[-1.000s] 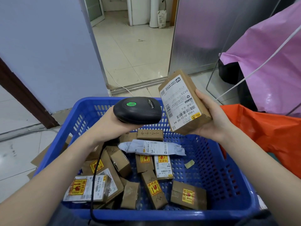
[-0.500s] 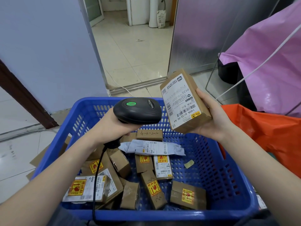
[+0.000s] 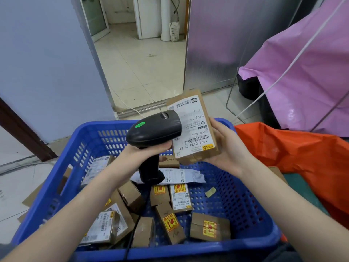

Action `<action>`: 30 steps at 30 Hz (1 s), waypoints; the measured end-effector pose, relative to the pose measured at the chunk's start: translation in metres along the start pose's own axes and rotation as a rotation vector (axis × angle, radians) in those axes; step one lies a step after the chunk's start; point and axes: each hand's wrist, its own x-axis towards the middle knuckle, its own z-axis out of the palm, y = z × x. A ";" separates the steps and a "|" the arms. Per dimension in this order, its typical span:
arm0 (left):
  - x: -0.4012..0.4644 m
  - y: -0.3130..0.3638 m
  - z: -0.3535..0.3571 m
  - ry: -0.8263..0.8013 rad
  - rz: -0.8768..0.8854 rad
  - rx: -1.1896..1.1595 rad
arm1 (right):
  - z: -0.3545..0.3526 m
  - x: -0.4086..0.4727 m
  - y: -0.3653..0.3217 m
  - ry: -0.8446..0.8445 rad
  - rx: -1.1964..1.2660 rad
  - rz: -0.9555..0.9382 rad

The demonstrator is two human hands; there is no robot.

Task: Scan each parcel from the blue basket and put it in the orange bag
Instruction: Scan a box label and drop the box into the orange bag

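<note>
Left hand [image 3: 140, 151] gripping scanner [image 3: 154, 129], right hand [image 3: 225, 146] holding parcel [image 3: 196, 129]

Left hand [image 3: 139, 154] gripping scanner [image 3: 154, 130], right hand [image 3: 226, 148] holding labelled parcel [image 3: 194, 127], above blue basket [image 3: 62, 165]

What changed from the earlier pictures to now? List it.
The left hand swung the black scanner right and up, so its head now overlaps the label of the brown parcel; its handle now shows below the hand. The right hand tilted the parcel a little more upright. Nothing was picked up or let go. The parcels in the blue basket and the orange bag stayed put.
</note>
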 end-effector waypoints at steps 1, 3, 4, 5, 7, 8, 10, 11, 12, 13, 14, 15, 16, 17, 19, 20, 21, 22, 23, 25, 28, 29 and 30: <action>0.000 0.000 0.005 0.002 0.007 -0.012 | 0.000 -0.002 0.002 0.017 -0.008 0.003; -0.001 0.002 0.017 0.008 0.018 -0.046 | -0.004 -0.005 0.005 0.095 -0.049 -0.001; 0.000 0.003 0.022 0.006 0.020 -0.073 | -0.008 -0.007 0.005 0.155 -0.112 -0.024; 0.001 0.001 0.026 0.001 0.019 -0.108 | -0.011 -0.010 0.003 0.214 -0.196 -0.055; 0.003 0.000 0.037 0.001 0.001 -0.179 | -0.018 -0.021 -0.004 0.323 -0.332 -0.096; 0.005 0.000 0.044 0.003 -0.011 -0.201 | -0.022 -0.028 -0.008 0.347 -0.354 -0.097; 0.007 0.003 0.061 -0.029 -0.021 -0.230 | -0.032 -0.042 -0.014 0.342 -0.337 -0.064; 0.009 0.005 0.071 -0.053 -0.020 -0.230 | -0.038 -0.048 -0.017 0.338 -0.315 -0.054; 0.011 0.009 0.082 -0.076 -0.012 -0.225 | -0.043 -0.054 -0.021 0.339 -0.293 -0.058; 0.012 0.012 0.094 -0.096 -0.007 -0.218 | -0.049 -0.060 -0.025 0.347 -0.275 -0.076; 0.012 0.018 0.107 -0.110 -0.014 -0.215 | -0.056 -0.065 -0.030 0.368 -0.268 -0.106; 0.014 0.021 0.119 -0.123 -0.020 -0.210 | -0.063 -0.070 -0.035 0.395 -0.269 -0.139; 0.016 0.023 0.131 -0.136 -0.028 -0.206 | -0.071 -0.076 -0.041 0.424 -0.270 -0.175; 0.019 0.025 0.144 -0.161 -0.031 -0.199 | -0.080 -0.082 -0.047 0.461 -0.260 -0.212; 0.025 0.027 0.171 -0.207 -0.021 -0.178 | -0.104 -0.096 -0.055 0.542 -0.227 -0.274; 0.029 0.028 0.186 -0.211 -0.015 -0.151 | -0.117 -0.103 -0.058 0.586 -0.213 -0.298; 0.035 0.027 0.204 -0.205 -0.008 -0.121 | -0.133 -0.112 -0.060 0.636 -0.196 -0.319; 0.040 0.027 0.217 -0.181 0.010 -0.101 | -0.145 -0.118 -0.062 0.679 -0.178 -0.340; 0.047 0.025 0.233 -0.161 0.023 -0.082 | -0.159 -0.126 -0.063 0.725 -0.152 -0.364; 0.061 0.021 0.266 -0.139 0.008 -0.051 | -0.190 -0.139 -0.064 0.816 -0.103 -0.413; 0.080 0.015 0.313 -0.210 -0.056 -0.080 | -0.238 -0.158 -0.061 0.926 -0.048 -0.451; 0.084 0.012 0.327 -0.243 -0.072 -0.085 | -0.253 -0.164 -0.057 0.958 -0.036 -0.458; 0.088 0.007 0.340 -0.274 -0.085 -0.081 | -0.269 -0.169 -0.053 0.991 -0.026 -0.460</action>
